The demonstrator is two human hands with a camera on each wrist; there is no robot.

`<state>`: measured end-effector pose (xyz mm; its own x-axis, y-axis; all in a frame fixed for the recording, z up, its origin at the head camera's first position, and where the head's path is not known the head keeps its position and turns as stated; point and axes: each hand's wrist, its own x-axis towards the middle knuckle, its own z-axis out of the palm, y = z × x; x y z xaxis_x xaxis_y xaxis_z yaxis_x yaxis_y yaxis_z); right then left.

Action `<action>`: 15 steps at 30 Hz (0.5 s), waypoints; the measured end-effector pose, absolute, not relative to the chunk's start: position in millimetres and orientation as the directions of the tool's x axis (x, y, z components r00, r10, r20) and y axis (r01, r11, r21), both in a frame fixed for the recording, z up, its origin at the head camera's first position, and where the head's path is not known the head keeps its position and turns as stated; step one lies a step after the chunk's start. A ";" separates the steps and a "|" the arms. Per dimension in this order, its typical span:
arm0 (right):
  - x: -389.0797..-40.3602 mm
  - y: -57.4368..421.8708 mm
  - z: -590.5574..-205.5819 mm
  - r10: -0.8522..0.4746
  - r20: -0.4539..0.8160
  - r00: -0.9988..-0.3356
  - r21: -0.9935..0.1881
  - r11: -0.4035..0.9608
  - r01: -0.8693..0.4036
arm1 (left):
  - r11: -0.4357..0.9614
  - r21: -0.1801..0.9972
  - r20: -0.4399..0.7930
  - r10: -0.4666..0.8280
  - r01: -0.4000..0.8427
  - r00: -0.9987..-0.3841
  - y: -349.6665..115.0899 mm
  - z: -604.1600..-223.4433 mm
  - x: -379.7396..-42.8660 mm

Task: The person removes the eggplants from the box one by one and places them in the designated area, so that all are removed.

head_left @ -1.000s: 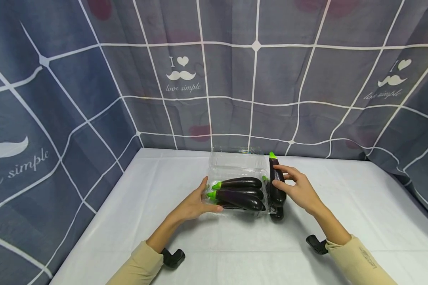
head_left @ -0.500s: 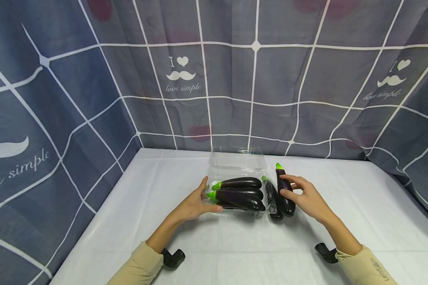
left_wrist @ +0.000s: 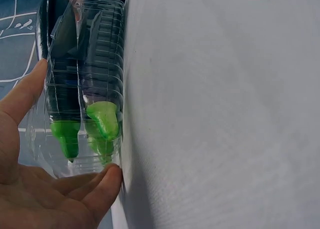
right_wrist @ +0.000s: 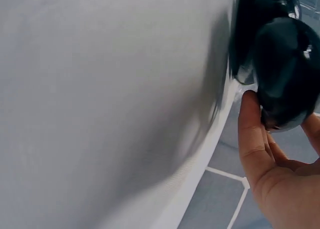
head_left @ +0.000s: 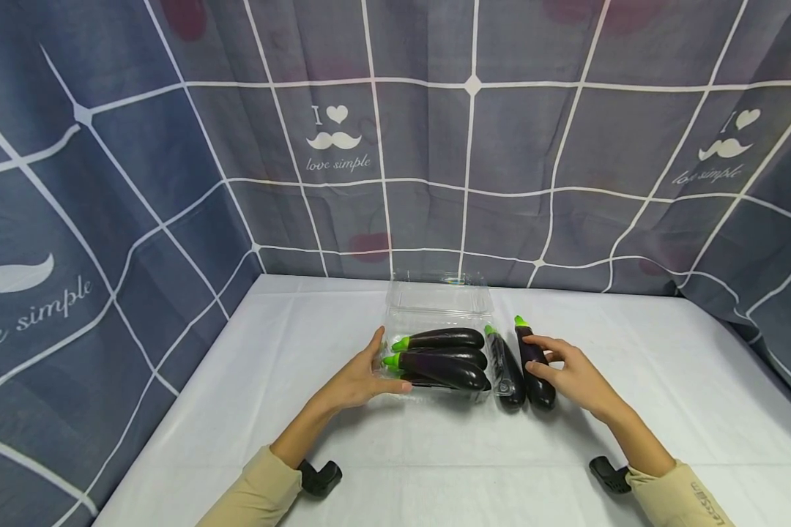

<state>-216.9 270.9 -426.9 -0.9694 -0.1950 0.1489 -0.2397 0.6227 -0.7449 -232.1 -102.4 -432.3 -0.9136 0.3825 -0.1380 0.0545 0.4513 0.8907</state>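
Observation:
In the head view my right hand [head_left: 575,375] grips a dark purple eggplant [head_left: 535,369], thumb and fingers on opposite sides, its green stem pointing away from me. The right wrist view shows the round, glossy end of this eggplant [right_wrist: 287,74] above the fingers. My left hand [head_left: 359,375] holds the left end of a clear plastic clamshell box [head_left: 438,298], thumb along its front and fingers behind. Several eggplants [head_left: 444,368] lie sideways in the box, green stems to the left. In the left wrist view those stems [left_wrist: 65,136] show through the ribbed plastic wall.
Another eggplant [head_left: 509,372] lies just right of the box, partly behind its clear wall. The raised box lid leans near the back edge of the white-covered table [head_left: 435,454]. A grey-blue checked curtain [head_left: 422,146] encloses the back and sides.
My right hand has moved its eggplant right and toward me, away from the box, uncovering the eggplant beside the box. My left hand and the box have stayed still.

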 end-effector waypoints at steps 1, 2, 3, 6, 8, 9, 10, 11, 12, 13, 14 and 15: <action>-216.9 271.5 -427.6 -0.195 0.142 -0.971 -0.744 0.626 -0.234 | 0.450 0.891 -0.138 0.383 0.054 -0.914 -102.5 -432.4 -232.2; -217.0 271.9 -428.4 -0.194 0.136 -0.972 -0.742 0.630 -0.229 | 0.449 0.892 -0.137 0.383 0.054 -0.914 -102.5 -432.4 -232.1; -217.1 272.2 -429.1 -0.195 0.129 -0.972 -0.741 0.632 -0.225 | 0.448 0.893 -0.137 0.383 0.054 -0.913 -102.6 -432.4 -231.9; -217.3 272.8 -431.1 -0.202 0.120 -0.972 -0.740 0.634 -0.223 | 0.438 0.897 -0.133 0.385 0.054 -0.913 -102.9 -432.8 -231.9; -217.5 273.4 -432.4 -0.210 0.118 -0.971 -0.741 0.632 -0.227 | 0.435 0.899 -0.132 0.387 0.055 -0.912 -103.1 -433.1 -231.9; -217.5 273.6 -432.9 -0.215 0.118 -0.970 -0.742 0.630 -0.230 | 0.436 0.898 -0.131 0.387 0.056 -0.913 -103.3 -433.3 -232.1; -217.5 273.9 -433.4 -0.220 0.118 -0.968 -0.742 0.629 -0.233 | 0.439 0.897 -0.130 0.387 0.058 -0.913 -103.3 -433.6 -232.4; -217.5 274.1 -433.8 -0.225 0.119 -0.967 -0.742 0.627 -0.238 | 0.442 0.895 -0.131 0.387 0.059 -0.913 -103.4 -433.8 -232.6; -217.4 274.4 -434.2 -0.231 0.118 -0.966 -0.742 0.626 -0.241 | 0.446 0.893 -0.131 0.386 0.061 -0.913 -103.4 -434.0 -232.8; -217.5 274.8 -434.8 -0.235 0.113 -0.965 -0.741 0.627 -0.239 | 0.448 0.892 -0.130 0.385 0.062 -0.914 -103.4 -434.2 -232.9; -217.3 274.9 -434.9 -0.241 0.109 -0.964 -0.742 0.626 -0.241 | 0.451 0.891 -0.130 0.383 0.063 -0.914 -103.3 -434.4 -232.9; -217.0 275.0 -435.1 -0.247 0.106 -0.963 -0.742 0.625 -0.242 | 0.450 0.891 -0.129 0.383 0.062 -0.915 -103.2 -434.6 -232.9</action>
